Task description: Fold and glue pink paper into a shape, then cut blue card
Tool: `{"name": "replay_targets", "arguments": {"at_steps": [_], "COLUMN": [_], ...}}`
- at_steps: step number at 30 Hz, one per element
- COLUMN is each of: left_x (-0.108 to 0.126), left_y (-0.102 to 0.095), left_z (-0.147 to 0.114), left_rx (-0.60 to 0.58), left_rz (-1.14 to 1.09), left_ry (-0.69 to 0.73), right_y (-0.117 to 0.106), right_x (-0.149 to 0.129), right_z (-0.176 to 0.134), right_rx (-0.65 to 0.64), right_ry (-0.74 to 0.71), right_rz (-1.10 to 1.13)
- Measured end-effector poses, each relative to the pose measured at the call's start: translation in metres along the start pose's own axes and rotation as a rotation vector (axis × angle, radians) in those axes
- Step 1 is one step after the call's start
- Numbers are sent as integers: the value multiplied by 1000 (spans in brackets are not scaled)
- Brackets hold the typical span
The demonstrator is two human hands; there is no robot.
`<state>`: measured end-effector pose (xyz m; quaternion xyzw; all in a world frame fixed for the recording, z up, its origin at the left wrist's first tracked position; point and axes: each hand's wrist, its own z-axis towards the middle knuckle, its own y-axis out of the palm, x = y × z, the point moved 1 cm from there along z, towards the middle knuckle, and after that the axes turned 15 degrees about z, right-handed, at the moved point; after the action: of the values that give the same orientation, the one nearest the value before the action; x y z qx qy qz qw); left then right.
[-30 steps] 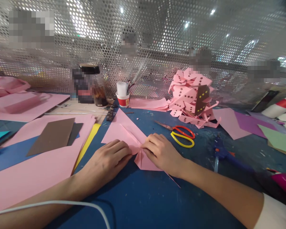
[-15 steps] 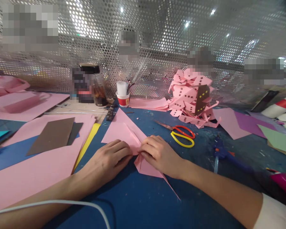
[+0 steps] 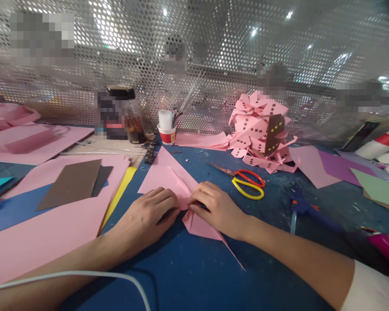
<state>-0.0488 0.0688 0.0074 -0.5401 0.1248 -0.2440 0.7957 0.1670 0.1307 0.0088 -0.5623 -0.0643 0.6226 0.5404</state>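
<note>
A folded sheet of pink paper lies on the blue table, its creased middle between my hands. My left hand grips the paper's left edge near that crease, fingers bent and closed. From the other side, my right hand pinches the same spot between thumb and fingers. Below the pinch, a pointed pink flap runs toward me and partly under my right hand. The fingertips cover the exact fold. Scissors with one red and one yellow handle rest beyond my right hand.
Stacked pink sheets with brown and blue pieces lie left. A paper cup and glass jar stand at the back, beside a perforated metal screen. A pink paper model and a blue glue gun are right. A white cable crosses front left.
Almost nothing differs. My right hand's fingers have shifted very slightly at the fold, and the paper stays in place.
</note>
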Motion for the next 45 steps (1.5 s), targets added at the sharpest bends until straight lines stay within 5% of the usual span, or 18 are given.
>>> {"name": "replay_targets", "arguments": {"at_steps": [45], "left_x": [-3], "left_y": [4], "left_z": [4], "left_rx": [-19], "left_rz": [-36], "left_ry": [-36], "right_y": [1], "right_x": [1], "right_z": [10], "right_rx": [44], "right_ry": [150], "right_rz": [125]}}
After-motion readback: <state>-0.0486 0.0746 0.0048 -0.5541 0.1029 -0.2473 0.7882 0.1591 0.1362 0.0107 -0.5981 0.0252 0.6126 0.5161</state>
